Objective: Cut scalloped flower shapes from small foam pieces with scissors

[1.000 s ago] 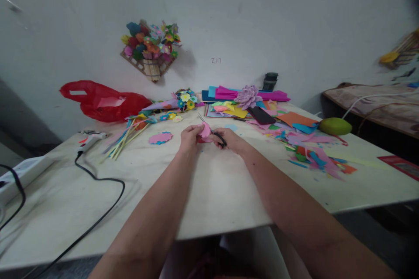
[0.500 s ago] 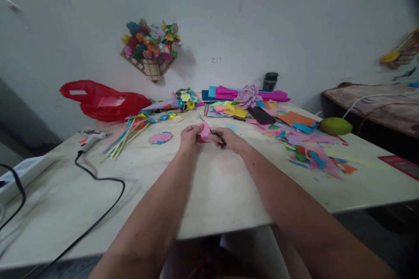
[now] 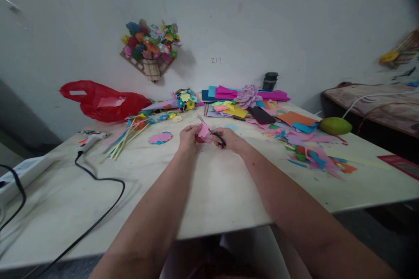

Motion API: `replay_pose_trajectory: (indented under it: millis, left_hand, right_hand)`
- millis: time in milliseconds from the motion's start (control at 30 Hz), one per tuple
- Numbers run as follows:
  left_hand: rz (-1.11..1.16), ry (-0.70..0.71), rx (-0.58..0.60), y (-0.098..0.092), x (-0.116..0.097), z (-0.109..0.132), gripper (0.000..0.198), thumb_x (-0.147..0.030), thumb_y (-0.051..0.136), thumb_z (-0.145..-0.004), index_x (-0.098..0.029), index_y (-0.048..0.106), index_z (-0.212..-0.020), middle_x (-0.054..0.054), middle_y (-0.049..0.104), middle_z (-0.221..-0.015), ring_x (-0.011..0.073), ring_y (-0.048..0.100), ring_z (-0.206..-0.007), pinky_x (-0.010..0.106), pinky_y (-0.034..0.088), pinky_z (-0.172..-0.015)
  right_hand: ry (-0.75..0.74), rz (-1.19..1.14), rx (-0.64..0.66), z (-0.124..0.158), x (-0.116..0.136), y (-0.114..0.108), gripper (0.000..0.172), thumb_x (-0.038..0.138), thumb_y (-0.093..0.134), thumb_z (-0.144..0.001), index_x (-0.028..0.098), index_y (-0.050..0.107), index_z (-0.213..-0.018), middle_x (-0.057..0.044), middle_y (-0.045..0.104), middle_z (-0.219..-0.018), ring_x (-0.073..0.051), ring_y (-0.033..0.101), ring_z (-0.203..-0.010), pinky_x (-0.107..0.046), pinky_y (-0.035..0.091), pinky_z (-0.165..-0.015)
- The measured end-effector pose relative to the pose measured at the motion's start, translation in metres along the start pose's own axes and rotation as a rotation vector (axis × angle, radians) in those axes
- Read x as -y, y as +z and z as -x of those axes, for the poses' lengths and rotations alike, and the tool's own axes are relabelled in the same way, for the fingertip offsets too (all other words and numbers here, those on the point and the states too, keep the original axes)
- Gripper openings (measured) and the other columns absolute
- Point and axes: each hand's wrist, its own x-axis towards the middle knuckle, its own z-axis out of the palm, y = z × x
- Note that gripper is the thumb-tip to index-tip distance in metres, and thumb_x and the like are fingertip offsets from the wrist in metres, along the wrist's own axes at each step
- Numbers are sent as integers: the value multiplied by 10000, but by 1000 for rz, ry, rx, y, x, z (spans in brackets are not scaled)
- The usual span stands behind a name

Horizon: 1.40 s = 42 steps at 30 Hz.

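Note:
Over the middle of the table my left hand [image 3: 189, 137] pinches a small pink craft sheet piece [image 3: 204, 130] with a red layer showing under it. My right hand [image 3: 229, 138] grips black-handled scissors [image 3: 218, 138], whose blades pass behind or through the pink piece and point up and away to the left. Whether the blades are parted around the edge is too small to tell. To the left lies a scalloped pink disc [image 3: 160, 137] with blue edges beneath it.
Left: hot glue gun [image 3: 93, 139] with a trailing cord, power strip [image 3: 24, 174], red plastic bag [image 3: 104, 101], and paper strips [image 3: 126, 139]. Right: coloured scraps [image 3: 319, 157], a dark phone [image 3: 261, 115], stacked sheets, a lilac flower [image 3: 248, 96] and a green mango-like fruit [image 3: 335, 126].
Both hands stay almost in place. The pink piece and the scissors have shifted very slightly to the left.

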Motion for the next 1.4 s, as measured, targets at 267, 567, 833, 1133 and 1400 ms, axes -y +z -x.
replay_pose_trajectory:
  millis: [267,567,833,1133,1400]
  left_hand:
    - [17,21,-17,1,-1,0,245,-197,783,-488,-136,556,-553,-10,542,-523,86,490,-486,211,381,-480]
    - [31,1,-68,2,-3,1,230,-153,776,-495,-138,562,-579,-6,563,-544,96,514,-491,224,414,-497]
    - [22,17,-63,-1,0,-2,216,-163,779,-498,-129,592,-599,-2,567,-541,97,521,-496,218,414,-492]
    - [-73,37,-59,-4,1,-2,267,-265,801,-496,-142,594,-611,-13,556,-518,94,502,-469,217,425,-456]
    - [-120,20,71,-8,5,-6,324,-370,799,-541,-133,644,-700,39,639,-615,129,569,-531,250,487,-479]
  right_hand:
    - [-23,18,2,-3,-5,-1,274,384,710,-645,173,535,-659,61,460,-467,-59,381,-378,-200,267,-378]
    - [3,-3,-4,-2,-2,-1,182,270,690,-675,161,544,-665,66,457,-445,-57,375,-369,-198,256,-374]
    - [5,14,-13,0,1,0,218,272,715,-644,158,530,-626,71,441,-425,-55,368,-357,-198,258,-372]
    - [-25,16,-17,0,0,-2,253,297,749,-626,156,539,-615,70,442,-409,-54,368,-352,-196,259,-370]
    - [15,-2,-206,-3,0,-9,236,260,765,-639,151,583,-743,38,549,-468,-64,431,-356,-182,278,-356]
